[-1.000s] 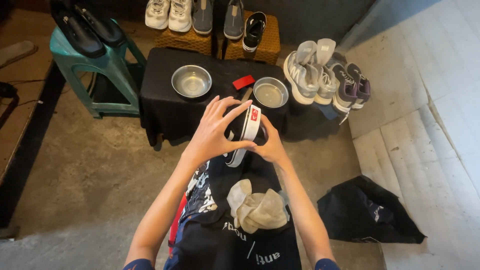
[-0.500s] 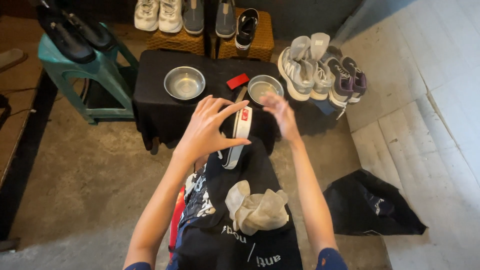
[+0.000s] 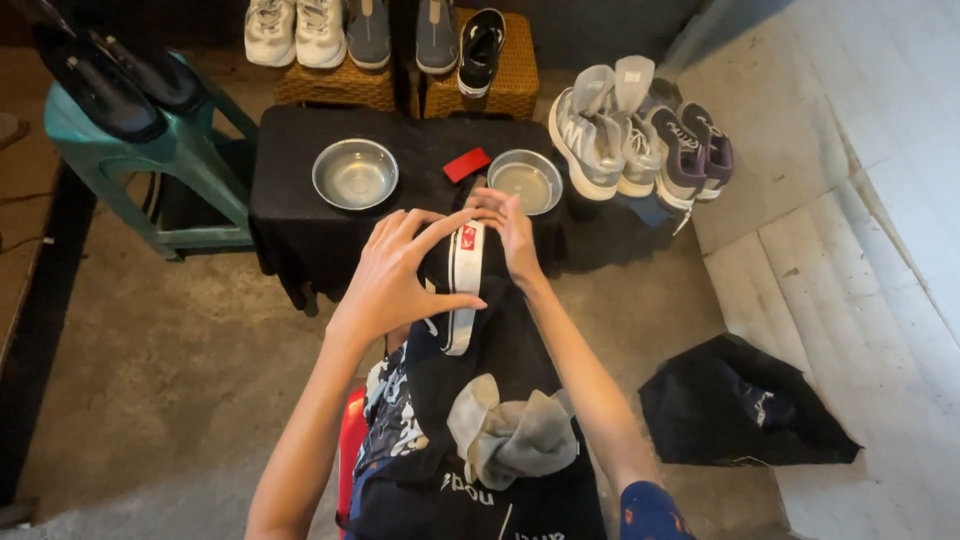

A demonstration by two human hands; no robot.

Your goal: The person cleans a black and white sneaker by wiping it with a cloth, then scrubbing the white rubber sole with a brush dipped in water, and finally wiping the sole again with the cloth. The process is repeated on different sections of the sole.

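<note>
While the left hand [image 3: 395, 270] grips a black shoe [image 3: 455, 285] above the lap, fingers spread over it, the right hand [image 3: 510, 230] clasps its heel, beside a small red tag [image 3: 467, 238].

Two bowls [image 3: 355, 173] on table [image 3: 290, 215]

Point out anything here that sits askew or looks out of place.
The grey sneakers right of the black table lean tipped in a heap rather than standing paired. A crumpled cloth lies on the lap, and a black bag sits slumped on the floor.
</note>
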